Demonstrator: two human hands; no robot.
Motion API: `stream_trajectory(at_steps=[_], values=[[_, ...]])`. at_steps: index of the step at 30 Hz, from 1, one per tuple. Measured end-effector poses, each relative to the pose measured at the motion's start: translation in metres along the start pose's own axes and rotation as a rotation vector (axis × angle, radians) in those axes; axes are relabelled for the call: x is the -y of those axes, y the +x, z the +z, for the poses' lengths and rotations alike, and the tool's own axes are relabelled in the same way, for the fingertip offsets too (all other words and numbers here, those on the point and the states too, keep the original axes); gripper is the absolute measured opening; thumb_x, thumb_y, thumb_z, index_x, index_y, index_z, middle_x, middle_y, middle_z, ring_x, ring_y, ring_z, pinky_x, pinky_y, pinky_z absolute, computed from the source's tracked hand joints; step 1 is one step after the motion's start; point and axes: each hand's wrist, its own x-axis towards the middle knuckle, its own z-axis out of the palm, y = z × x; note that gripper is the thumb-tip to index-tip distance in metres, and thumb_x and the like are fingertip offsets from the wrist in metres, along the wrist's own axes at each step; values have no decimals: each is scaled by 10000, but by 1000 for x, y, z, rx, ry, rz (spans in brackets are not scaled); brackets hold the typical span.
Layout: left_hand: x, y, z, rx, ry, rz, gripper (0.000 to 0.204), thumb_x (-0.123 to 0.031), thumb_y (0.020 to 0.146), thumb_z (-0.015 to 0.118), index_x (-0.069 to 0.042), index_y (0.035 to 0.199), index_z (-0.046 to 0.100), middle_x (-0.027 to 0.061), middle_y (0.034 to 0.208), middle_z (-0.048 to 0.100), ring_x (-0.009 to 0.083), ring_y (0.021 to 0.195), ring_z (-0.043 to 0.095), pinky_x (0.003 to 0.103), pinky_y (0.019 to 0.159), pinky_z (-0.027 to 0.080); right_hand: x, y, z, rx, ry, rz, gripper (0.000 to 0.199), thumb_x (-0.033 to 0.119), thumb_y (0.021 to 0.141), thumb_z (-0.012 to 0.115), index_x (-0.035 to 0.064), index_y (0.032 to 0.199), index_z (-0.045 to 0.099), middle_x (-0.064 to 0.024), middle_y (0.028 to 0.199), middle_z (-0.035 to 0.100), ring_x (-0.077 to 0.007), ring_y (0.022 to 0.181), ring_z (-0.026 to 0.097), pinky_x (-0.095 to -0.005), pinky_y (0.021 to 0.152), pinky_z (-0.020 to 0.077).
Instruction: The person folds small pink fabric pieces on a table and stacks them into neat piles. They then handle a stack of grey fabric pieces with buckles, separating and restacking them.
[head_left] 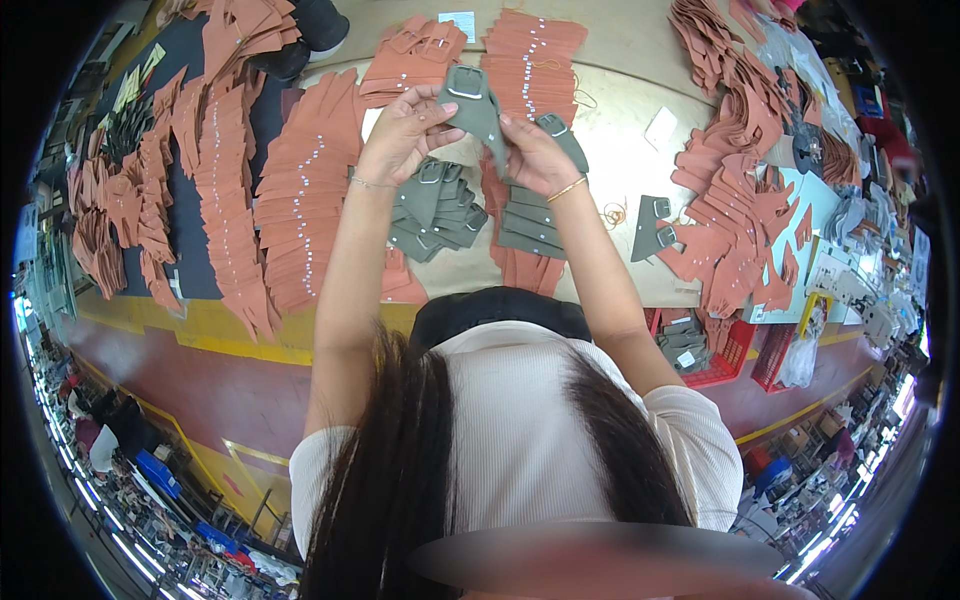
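Observation:
Both hands hold up a grey-green shoe piece [475, 112] with a square metal buckle at its upper end. My left hand [408, 138] pinches its left edge just below the buckle. Closed on the right edge of the same piece is my right hand [540, 155], its fingertips partly hidden. A pile of grey-green buckled pieces [435, 210] lies under my left hand. Below my right hand runs an overlapping row of grey-green pieces [530, 222]. One more buckled piece [565, 143] shows just beyond the right hand.
Rows of overlapping salmon pieces [305, 200] cover the table's left side, and salmon heaps [735, 185] lie at the right. Two grey-green pieces [652, 228] rest near those heaps. A red crate [730, 355] stands beyond the table's front edge. Yellow floor markings [200, 335] run along the table.

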Motion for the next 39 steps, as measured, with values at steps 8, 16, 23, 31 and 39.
stream_trajectory(at_steps=[8, 16, 23, 31, 39], values=[[63, 22, -115, -486, 1144, -175, 559, -274, 742, 713, 20, 1186, 540, 231, 1187, 562, 300, 1097, 562, 348, 929, 431, 61, 25, -70, -331, -923, -155, 264, 127, 870, 580, 17, 1110, 600, -99, 972, 664, -176, 876, 621, -286, 807, 472], [102, 19, -160, -523, 1346, -258, 592, -345, 703, 740, 35, 1128, 583, 219, 1089, 614, 333, 1029, 593, 378, 888, 455, 42, 25, -108, -556, -1325, -143, 382, 230, 802, 645, 69, 1145, 599, -142, 999, 648, -273, 934, 615, -357, 851, 460], [83, 25, -171, -349, 889, -508, 295, -118, 708, 752, 53, 914, 628, 116, 692, 632, 175, 597, 596, 296, 509, 467, 20, 12, -92, -862, -1593, -516, 431, 275, 793, 658, 84, 1171, 574, -181, 1044, 566, -332, 1015, 533, -380, 902, 424], [21, -2, -85, -138, 557, -360, 244, -47, 761, 692, -10, 958, 553, 6, 687, 535, 74, 524, 491, 206, 451, 399, -27, 2, -28, -114, -1040, -124, 499, 398, 855, 581, 14, 1173, 554, -216, 1185, 556, -270, 1053, 573, -332, 875, 449], [-46, -24, 12, 74, 340, -10, 301, -116, 793, 687, 5, 1034, 553, 8, 779, 581, 72, 608, 529, 207, 552, 434, 2, 3, 17, 212, 40, 86, 340, 277, 937, 504, 53, 1194, 508, -58, 1098, 587, -145, 992, 573, -337, 873, 473]])
